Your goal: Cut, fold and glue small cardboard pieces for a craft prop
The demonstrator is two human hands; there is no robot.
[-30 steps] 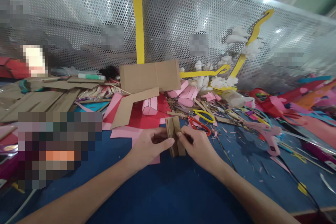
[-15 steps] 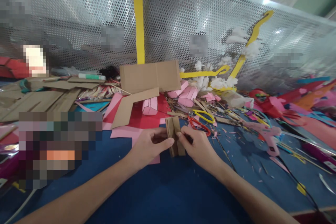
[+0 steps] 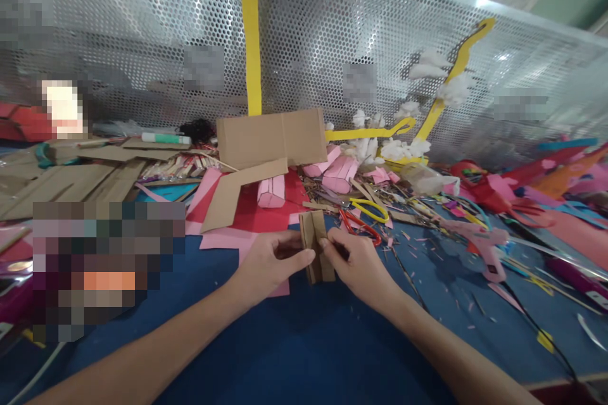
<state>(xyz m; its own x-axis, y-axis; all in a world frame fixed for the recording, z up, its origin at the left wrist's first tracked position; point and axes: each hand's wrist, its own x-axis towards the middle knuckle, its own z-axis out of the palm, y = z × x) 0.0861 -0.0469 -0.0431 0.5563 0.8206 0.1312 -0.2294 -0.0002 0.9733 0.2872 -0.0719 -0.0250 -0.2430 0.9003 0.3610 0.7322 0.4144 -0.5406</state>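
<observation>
A small folded cardboard piece [image 3: 312, 231] stands roughly upright near the middle of the bench [image 3: 304, 354], between the 2 hands; whether its lower edge touches the surface, I cannot tell. The left hand [image 3: 275, 259] grips its left side, thumb across the front and fingers partly hidden behind. The right hand [image 3: 356, 259] pinches the right part between thumb and curled fingers.

The likeliest trouble is at the fold: uneven pressure from the 2 thumbs could skew or crush the layers, and if they are not fixed, a loosened grip could let them spring apart.

Just beyond the right hand lie a red loop handle [image 3: 377, 240] and a yellow loop handle [image 3: 365, 202]; a knuckle could snag on either. A pink sheet [image 3: 280, 288] lies beside the left hand, where a sleeveless wrist might drag it. Farther right, a pink glue gun [image 3: 491, 247] rests with its black cord [image 3: 525, 316] trailing, so a forearm swinging outward could catch it.
</observation>
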